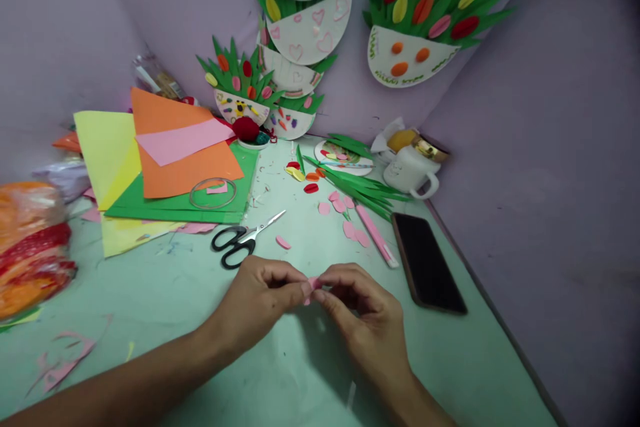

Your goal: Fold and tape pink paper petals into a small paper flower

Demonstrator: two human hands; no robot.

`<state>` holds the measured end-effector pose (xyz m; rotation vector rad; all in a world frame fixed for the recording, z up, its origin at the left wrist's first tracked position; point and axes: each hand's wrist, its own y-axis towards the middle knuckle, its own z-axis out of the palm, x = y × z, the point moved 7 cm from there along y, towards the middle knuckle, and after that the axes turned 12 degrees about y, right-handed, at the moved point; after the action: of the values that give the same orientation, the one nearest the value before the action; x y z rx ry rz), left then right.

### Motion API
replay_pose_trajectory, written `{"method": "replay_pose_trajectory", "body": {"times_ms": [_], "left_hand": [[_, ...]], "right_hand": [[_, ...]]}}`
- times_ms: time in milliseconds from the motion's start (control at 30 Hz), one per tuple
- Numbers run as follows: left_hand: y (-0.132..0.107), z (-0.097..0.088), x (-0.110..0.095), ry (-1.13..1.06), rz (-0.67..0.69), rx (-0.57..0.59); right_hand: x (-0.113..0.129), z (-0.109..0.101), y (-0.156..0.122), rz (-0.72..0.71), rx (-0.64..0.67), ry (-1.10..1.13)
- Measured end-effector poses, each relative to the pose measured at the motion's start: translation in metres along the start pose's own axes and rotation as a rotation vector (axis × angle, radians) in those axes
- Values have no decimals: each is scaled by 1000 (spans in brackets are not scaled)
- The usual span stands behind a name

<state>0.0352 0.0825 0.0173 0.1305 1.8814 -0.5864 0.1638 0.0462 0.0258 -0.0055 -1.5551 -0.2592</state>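
Between the fingertips of both hands is a small pink paper petal, partly covered by the fingers. My left hand pinches its left side with thumb and forefinger. On the other side, my right hand pinches it too, fingers curled. Just beyond lie scissors with black handles, blades pointing away to the right. A folded pink petal rests on the table near their tip. Several flat pink paper ovals lie past my right hand, beside a pink pen-like cutter.
Coloured paper sheets are stacked at the left, with a wire ring on top. A phone and a white mug stand right. Green paper leaves lie centrally. Paper-plate flower baskets line the wall. Pink scraps lie front left.
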Motion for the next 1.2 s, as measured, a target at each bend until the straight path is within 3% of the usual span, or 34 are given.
{"method": "replay_pose_trajectory", "body": {"times_ms": [133,433,567,733,867,967,1067,1200], "left_hand": [[0,-1,-1,17,5,-11],[0,0,5,-3,-62,-14],[2,-3,6,-32,-70,-28],[3,-2,3,-14,-69,7],[2,0,3,-17,-62,21],[2,1,3,-36,-34,20],[3,1,3,-56,-18,20],[5,2,4,-64,-15,8]], "right_hand": [[0,0,0,1,6,7],[21,1,-13,-400,55,-296],[22,5,-15,-430,118,-347],[23,8,-15,-425,200,-250],[16,4,-12,-282,123,-160],[2,-2,-6,-45,11,-37],[-11,-1,-2,165,-13,75],[-19,0,0,252,-16,105]]}}
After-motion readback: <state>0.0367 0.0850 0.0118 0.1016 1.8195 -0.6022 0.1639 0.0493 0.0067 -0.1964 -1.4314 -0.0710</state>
